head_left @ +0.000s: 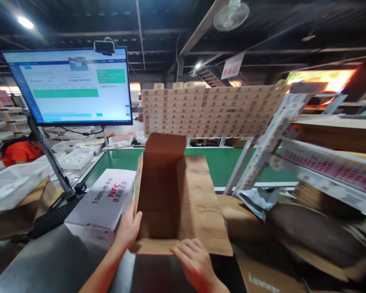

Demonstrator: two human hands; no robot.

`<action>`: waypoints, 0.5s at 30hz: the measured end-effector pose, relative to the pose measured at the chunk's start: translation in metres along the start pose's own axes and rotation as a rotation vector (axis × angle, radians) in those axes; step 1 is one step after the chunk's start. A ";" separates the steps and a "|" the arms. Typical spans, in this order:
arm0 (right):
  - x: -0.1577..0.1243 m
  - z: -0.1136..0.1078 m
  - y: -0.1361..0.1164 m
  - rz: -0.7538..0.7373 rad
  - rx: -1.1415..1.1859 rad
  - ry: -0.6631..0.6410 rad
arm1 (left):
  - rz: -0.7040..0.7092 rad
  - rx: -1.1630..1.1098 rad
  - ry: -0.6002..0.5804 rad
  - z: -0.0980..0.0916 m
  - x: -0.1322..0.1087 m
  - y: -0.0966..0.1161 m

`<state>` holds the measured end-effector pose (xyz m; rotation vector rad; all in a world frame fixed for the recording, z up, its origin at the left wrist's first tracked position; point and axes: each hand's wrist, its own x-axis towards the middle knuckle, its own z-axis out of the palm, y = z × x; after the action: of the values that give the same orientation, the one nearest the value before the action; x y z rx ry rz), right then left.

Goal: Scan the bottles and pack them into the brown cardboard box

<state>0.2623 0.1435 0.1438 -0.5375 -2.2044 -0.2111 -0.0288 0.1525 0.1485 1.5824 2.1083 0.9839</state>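
Note:
An open brown cardboard box (201, 199) stands in front of me, its inside showing nothing but bare, shaded cardboard. One flap rises at the far end and another is folded out to the right. My left hand (129, 228) grips the box's left wall, thumb on the inner side. At the near edge, the fingers of my right hand (193, 260) curl over the cardboard rim. Just left of the box lies a white carton (106, 199) printed "100%" and "NFC", close to my left hand.
A monitor (70, 89) stands at the left, above a black keyboard (53, 217). Behind the box runs a green conveyor belt (232, 162) beneath a long row of stacked cartons (213, 110). A metal frame (259, 154) rises at right. A person in orange (21, 152) is far left.

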 end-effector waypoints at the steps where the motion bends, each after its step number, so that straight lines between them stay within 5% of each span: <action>1: -0.001 0.016 0.013 0.028 -0.025 -0.012 | 0.005 0.017 -0.037 0.004 0.025 0.009; 5: 0.019 0.078 0.067 0.162 -0.106 -0.330 | 0.032 0.124 -0.104 0.024 0.095 0.023; 7: 0.030 0.102 0.090 0.235 -0.115 -0.539 | 0.066 0.187 -0.163 0.042 0.103 0.021; 10: 0.019 0.122 0.108 0.261 -0.052 -0.678 | 0.107 0.259 -0.278 0.071 0.082 0.006; 12: -0.008 0.121 0.102 0.184 0.044 -0.613 | 0.075 0.290 -0.322 0.078 0.050 -0.012; 15: -0.049 0.104 0.077 0.158 0.219 -0.165 | 0.048 0.282 -0.235 0.068 -0.023 -0.042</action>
<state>0.2515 0.2308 0.0373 -0.6207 -2.2940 0.1628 -0.0092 0.1474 0.0682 1.7886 2.1211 0.4982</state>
